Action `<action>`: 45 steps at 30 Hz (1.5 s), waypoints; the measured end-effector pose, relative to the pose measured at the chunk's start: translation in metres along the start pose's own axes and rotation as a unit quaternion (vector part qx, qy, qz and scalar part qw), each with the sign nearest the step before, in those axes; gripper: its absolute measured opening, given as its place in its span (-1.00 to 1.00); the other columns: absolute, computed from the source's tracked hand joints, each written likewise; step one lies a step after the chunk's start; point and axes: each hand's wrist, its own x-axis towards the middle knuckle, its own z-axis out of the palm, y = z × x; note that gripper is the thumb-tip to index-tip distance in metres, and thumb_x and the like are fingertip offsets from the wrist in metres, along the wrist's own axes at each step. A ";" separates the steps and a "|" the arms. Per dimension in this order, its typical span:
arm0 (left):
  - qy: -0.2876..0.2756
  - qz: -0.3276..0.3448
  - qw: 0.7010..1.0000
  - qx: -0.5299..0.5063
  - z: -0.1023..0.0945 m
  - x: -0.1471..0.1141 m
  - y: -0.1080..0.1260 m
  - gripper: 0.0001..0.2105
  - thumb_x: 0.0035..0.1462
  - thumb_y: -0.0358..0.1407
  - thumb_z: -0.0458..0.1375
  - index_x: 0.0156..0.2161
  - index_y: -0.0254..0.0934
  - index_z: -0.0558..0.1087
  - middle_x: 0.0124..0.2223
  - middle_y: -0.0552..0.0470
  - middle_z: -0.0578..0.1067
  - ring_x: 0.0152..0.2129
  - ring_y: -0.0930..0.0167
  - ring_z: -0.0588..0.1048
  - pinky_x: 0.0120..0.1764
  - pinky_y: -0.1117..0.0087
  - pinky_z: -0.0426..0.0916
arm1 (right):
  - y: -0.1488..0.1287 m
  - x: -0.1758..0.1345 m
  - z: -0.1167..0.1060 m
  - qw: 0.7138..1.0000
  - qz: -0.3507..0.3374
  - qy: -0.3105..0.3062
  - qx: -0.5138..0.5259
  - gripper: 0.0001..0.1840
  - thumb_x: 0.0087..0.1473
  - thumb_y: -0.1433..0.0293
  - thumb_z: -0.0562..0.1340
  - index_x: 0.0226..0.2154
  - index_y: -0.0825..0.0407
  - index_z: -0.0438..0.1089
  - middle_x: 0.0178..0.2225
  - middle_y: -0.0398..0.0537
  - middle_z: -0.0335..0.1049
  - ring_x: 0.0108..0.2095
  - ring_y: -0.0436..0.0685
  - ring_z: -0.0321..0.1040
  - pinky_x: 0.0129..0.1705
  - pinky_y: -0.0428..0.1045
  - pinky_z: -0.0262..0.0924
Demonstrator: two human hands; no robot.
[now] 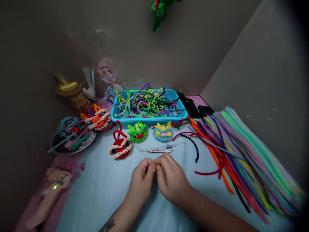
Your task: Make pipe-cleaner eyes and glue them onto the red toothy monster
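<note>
My left hand [142, 175] and my right hand [171, 175] meet over the light blue cloth, fingertips pinched together. Whatever sits between the fingers is hidden or too small to name. Just beyond them lie small scissors [160, 150] and a thin pointed tool [147, 150]. Three pipe-cleaner faces rest behind: a red one with cream trim [121, 148], a green one [138, 132] and a light blue and yellow one [163, 133].
A blue tray [148, 122] holds tangled pipe-cleaner scraps. Long coloured pipe cleaners [251, 154] spread along the right. At left are a metal bowl [65, 148], an orange pipe-cleaner piece [100, 119] and a pink glue gun [51, 196]. Loose red pipe cleaner [207, 173] lies nearby.
</note>
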 end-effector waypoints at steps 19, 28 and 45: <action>-0.047 -0.062 0.984 -0.160 -0.002 -0.002 0.008 -0.66 0.10 -0.05 0.10 -0.48 -0.32 0.31 -0.65 0.22 0.15 -0.72 0.60 0.01 -0.64 0.56 -0.08 | -0.003 0.009 -0.015 0.993 0.037 0.038 0.105 -0.81 0.05 0.57 -0.02 -0.49 0.00 0.13 -0.50 -0.15 0.17 -0.43 0.05 0.18 -0.40 -0.06 0.09; -0.044 -0.112 0.959 -0.255 -0.013 -0.002 0.022 -0.70 -0.06 -0.15 0.29 -0.43 -0.36 0.37 -0.53 0.15 0.28 -0.71 0.67 0.01 -0.67 0.61 -0.16 | 0.047 0.022 -0.059 0.984 0.099 0.150 -0.022 -0.77 0.10 0.46 -0.02 -0.57 -0.01 0.11 -0.56 -0.16 0.12 -0.50 0.07 0.13 -0.44 -0.03 0.04; 0.090 0.134 0.913 0.375 -0.016 0.011 -0.001 -0.85 0.09 -0.29 0.11 -0.33 -0.16 0.56 -0.41 -0.03 0.48 -0.44 0.32 0.43 -0.32 0.39 0.20 | 0.053 0.019 -0.061 0.985 0.047 0.147 -0.074 -0.77 0.09 0.35 0.19 -0.56 0.01 0.26 -0.46 -0.11 0.23 -0.40 0.08 0.27 -0.33 -0.01 0.17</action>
